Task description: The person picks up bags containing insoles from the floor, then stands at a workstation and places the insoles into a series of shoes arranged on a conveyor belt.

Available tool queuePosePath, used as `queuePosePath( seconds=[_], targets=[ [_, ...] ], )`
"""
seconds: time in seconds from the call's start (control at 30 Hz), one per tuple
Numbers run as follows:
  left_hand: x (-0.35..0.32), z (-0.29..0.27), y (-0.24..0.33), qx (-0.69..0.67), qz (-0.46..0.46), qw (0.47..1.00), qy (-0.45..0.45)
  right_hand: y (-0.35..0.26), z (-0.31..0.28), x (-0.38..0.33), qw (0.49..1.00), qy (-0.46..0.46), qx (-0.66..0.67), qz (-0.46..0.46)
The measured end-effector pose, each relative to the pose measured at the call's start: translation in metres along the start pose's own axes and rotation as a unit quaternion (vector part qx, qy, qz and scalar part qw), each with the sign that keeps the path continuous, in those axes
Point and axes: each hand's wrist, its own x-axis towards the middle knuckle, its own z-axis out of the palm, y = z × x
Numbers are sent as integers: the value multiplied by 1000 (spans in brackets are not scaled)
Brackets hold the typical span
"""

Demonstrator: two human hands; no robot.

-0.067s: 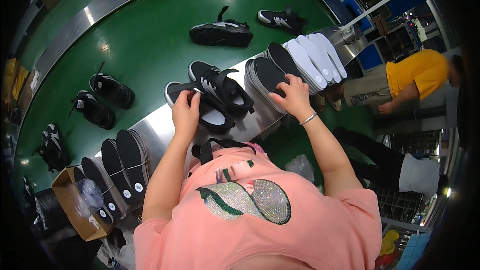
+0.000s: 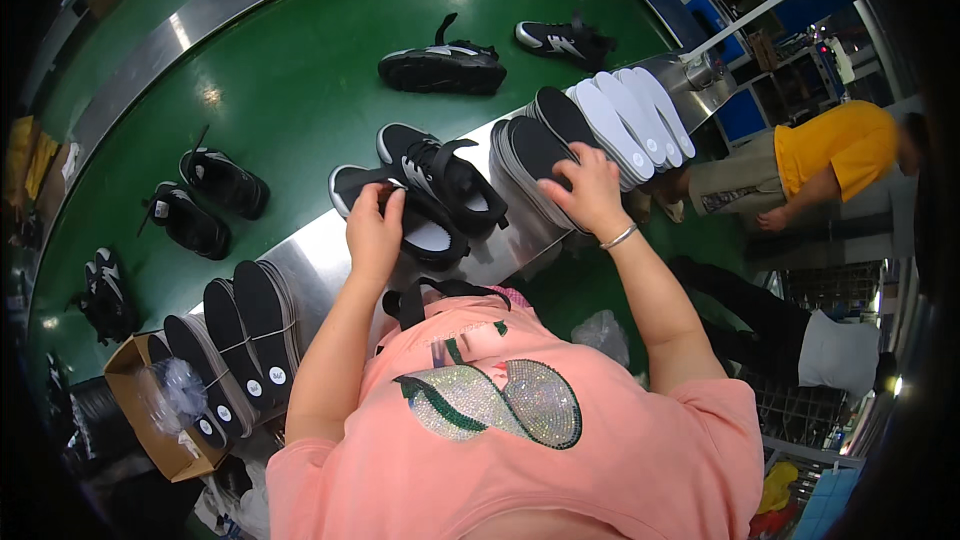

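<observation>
Salmon-pink shirt point(image 2: 610, 420) with short sleeves point(image 2: 720, 425) and glittering motif point(image 2: 490, 400)
Silvery ovals point(image 2: 548, 402) and dark-green bands point(image 2: 449, 408) form it; right of the motif, a silver bangle point(image 2: 619, 237).

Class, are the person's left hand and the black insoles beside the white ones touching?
Apart: the head view shows the left hand at one black shoe, with a second black shoe plainly between it and the black insoles.

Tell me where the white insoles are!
In the head view, the white insoles lie at the upper right, beside the black insoles, up and to the right of the right hand.
</observation>
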Motion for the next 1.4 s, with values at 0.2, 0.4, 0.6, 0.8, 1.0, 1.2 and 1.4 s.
queuePosePath(
  seconds=[0.2, 0.4, 0.6, 0.8, 1.0, 1.2, 1.4],
  targets=[
    [-17, 13, 33, 170, 287, 943, 18, 24, 5, 93, 979, -34, 202, -20],
    [-19, 33, 40, 261, 319, 903, -118, 43, 81, 202, 973, -84, 213, -31],
    [-17, 34, 46, 276, 283, 908, -140, 62, 152, 266, 938, -199, 282, -12],
    [-18, 37, 53, 289, 239, 917, -137, 45, 136, 284, 894, -386, 205, -96],
    [-12, 42, 59, 299, 227, 917, -138, 75, 89, 236, 986, -74, -40, -143],
    [-12, 45, 61, 306, 220, 917, -130, 151, 98, 215, 980, -89, 27, -174],
    [-11, 49, 63, 318, 209, 915, -136, 169, 88, 243, 949, -12, 55, -309]
  ],
)
